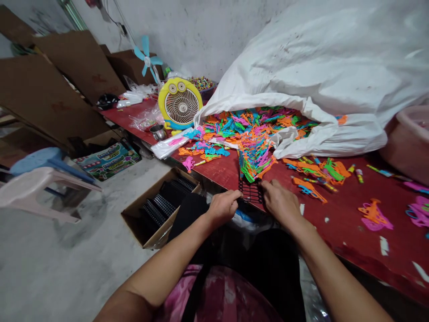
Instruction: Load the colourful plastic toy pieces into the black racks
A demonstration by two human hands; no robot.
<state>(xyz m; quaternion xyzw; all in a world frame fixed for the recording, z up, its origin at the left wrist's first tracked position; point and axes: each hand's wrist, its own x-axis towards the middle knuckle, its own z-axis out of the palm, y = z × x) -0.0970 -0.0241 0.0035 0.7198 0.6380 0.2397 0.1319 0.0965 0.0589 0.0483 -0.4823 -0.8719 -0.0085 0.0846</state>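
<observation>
My left hand [224, 206] and my right hand [280, 201] meet at the near edge of a dark red table [338, 223]. Both are closed on a black plastic grid piece [250, 191] that lies between them. Just beyond the grid, a stack of bright plastic toy parts [255, 157] in orange, green, pink and blue leans toward it. A big white sack [318, 67] lies open on the table and spills many more of these parts.
A yellow desk fan [180, 105] stands at the table's far left. An open cardboard box [161, 210] of black grids sits on the floor at left, past it a pale plastic stool [36, 188]. A pink basin [410, 138] is at right.
</observation>
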